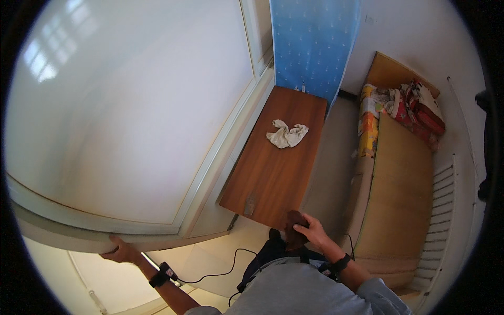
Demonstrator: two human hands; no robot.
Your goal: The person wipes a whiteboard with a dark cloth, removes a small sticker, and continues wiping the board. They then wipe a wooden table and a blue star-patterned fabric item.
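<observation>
Cloth point(292, 222) looks bunched and dark reddish-brown.

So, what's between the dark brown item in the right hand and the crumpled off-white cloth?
A bare stretch of brown wooden tabletop lies between the item in the right hand and the cloth, seen in the head view.

The person has two grips: one left grip point(123, 251) at the lower left of the frame and one right grip point(315, 232) just right of its lower centre. Two black wristbands point(164, 274) show, one on each forearm. There is one brown item point(294, 220) at lower centre, one wooden counter point(283, 184) and one white cloth point(287, 135) around the middle, one blue curtain point(315, 42) at upper centre, one bed point(396, 210) at right, one radiator point(438, 226) at far right.
</observation>
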